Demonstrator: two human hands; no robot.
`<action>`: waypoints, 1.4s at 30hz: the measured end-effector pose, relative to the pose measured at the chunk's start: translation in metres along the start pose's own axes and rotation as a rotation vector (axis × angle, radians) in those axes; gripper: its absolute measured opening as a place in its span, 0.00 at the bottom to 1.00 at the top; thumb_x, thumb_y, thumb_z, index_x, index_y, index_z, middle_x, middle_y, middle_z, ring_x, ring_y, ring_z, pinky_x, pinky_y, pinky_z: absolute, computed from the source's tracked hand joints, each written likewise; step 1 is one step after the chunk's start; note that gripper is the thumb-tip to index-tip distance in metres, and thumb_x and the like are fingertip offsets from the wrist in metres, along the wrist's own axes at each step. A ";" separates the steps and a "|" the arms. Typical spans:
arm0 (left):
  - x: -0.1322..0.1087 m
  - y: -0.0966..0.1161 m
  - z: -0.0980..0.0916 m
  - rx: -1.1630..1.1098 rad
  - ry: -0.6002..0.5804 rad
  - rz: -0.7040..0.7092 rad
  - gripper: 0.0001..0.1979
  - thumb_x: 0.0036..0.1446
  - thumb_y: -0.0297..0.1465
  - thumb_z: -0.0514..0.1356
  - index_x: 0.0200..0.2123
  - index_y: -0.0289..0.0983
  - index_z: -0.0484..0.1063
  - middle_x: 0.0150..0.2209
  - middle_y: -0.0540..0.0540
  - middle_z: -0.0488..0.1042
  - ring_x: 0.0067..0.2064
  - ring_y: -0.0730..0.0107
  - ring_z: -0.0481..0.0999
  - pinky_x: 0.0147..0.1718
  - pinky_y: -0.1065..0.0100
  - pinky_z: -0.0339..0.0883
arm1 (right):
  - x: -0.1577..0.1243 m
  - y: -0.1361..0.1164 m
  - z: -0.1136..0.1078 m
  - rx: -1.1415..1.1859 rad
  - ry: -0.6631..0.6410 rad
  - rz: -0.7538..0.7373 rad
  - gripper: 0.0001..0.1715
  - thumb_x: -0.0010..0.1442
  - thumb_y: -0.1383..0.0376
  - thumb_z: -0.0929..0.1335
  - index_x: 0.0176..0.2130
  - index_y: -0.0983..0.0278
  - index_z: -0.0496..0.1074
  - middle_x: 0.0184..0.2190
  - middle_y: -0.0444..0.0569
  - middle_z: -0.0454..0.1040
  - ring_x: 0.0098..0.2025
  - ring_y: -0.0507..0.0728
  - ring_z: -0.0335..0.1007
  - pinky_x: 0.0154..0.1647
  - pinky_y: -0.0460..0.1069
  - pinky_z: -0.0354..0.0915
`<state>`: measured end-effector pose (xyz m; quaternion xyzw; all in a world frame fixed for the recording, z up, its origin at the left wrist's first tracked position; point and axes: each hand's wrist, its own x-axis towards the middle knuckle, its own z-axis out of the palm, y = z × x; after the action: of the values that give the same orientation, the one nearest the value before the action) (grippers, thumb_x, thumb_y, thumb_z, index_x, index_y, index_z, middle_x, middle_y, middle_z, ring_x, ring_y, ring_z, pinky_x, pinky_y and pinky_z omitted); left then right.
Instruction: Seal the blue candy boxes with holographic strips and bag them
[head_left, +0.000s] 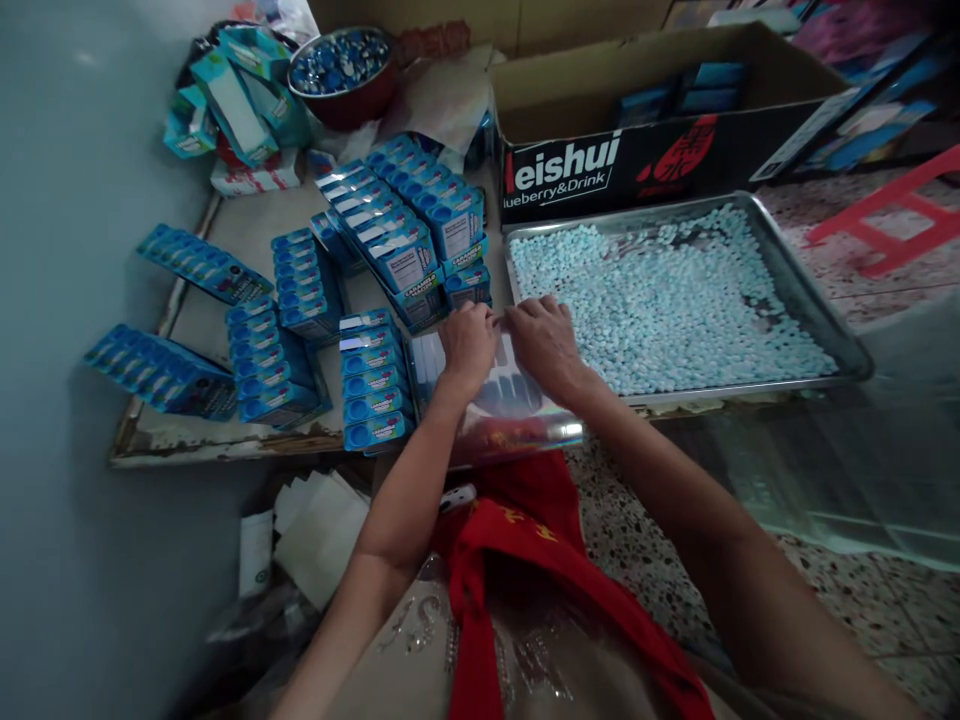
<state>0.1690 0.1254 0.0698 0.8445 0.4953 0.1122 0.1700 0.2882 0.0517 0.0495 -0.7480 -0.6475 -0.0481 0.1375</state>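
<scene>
My left hand (pixel 466 345) and my right hand (pixel 545 343) are side by side on a clear plastic tray with slots (pixel 499 400) at the front edge of a low board. Both hands have their fingers curled and pinched together at the tray's far edge; what they pinch is too small to make out. Right of my hands lies a metal tray (pixel 817 305) full of small pale blue tablets (pixel 667 300). To the left stand rows of small blue boxes (pixel 371 380).
More blue boxes are stacked at the back (pixel 409 225) and left (pixel 161 370). A metal bowl of blue pieces (pixel 341 65) and an open cardboard box (pixel 645 130) stand behind. A red cloth (pixel 525 530) lies on my lap. A red stool (pixel 892 215) stands at right.
</scene>
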 end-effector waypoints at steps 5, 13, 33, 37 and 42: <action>-0.003 0.005 -0.009 -0.005 -0.006 -0.021 0.15 0.75 0.32 0.54 0.45 0.38 0.83 0.50 0.39 0.83 0.53 0.57 0.81 0.47 0.61 0.66 | -0.026 -0.005 0.008 -0.027 0.121 -0.059 0.24 0.77 0.68 0.60 0.65 0.66 0.74 0.62 0.59 0.77 0.58 0.66 0.68 0.56 0.60 0.56; 0.000 0.010 -0.010 0.026 0.023 -0.019 0.15 0.75 0.32 0.54 0.45 0.37 0.82 0.51 0.37 0.83 0.54 0.53 0.81 0.50 0.58 0.66 | -0.050 -0.006 -0.016 -0.020 0.270 -0.059 0.17 0.75 0.65 0.65 0.37 0.59 0.81 0.38 0.49 0.84 0.47 0.62 0.72 0.52 0.58 0.57; -0.090 -0.011 -0.060 -1.499 -0.181 -0.228 0.16 0.57 0.40 0.74 0.41 0.38 0.77 0.40 0.44 0.86 0.41 0.62 0.88 0.42 0.65 0.80 | -0.019 -0.045 -0.107 1.181 0.130 0.413 0.11 0.52 0.59 0.77 0.25 0.60 0.77 0.18 0.41 0.67 0.19 0.49 0.56 0.18 0.48 0.56; -0.101 -0.015 -0.066 -1.401 -0.078 -0.281 0.13 0.65 0.42 0.68 0.42 0.38 0.77 0.39 0.44 0.86 0.38 0.66 0.87 0.37 0.69 0.78 | -0.022 -0.061 -0.111 1.184 0.126 0.419 0.11 0.51 0.59 0.77 0.25 0.60 0.77 0.18 0.41 0.66 0.20 0.49 0.56 0.18 0.47 0.54; -0.106 -0.058 -0.096 -1.184 0.008 -0.229 0.14 0.64 0.43 0.67 0.37 0.37 0.80 0.35 0.44 0.85 0.31 0.69 0.83 0.28 0.72 0.72 | -0.015 -0.088 -0.096 1.216 0.056 0.407 0.12 0.50 0.57 0.79 0.24 0.60 0.77 0.15 0.39 0.63 0.19 0.48 0.53 0.18 0.47 0.52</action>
<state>0.0371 0.0756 0.1326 0.5471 0.4369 0.3533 0.6205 0.2093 0.0229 0.1504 -0.6428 -0.4004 0.3352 0.5605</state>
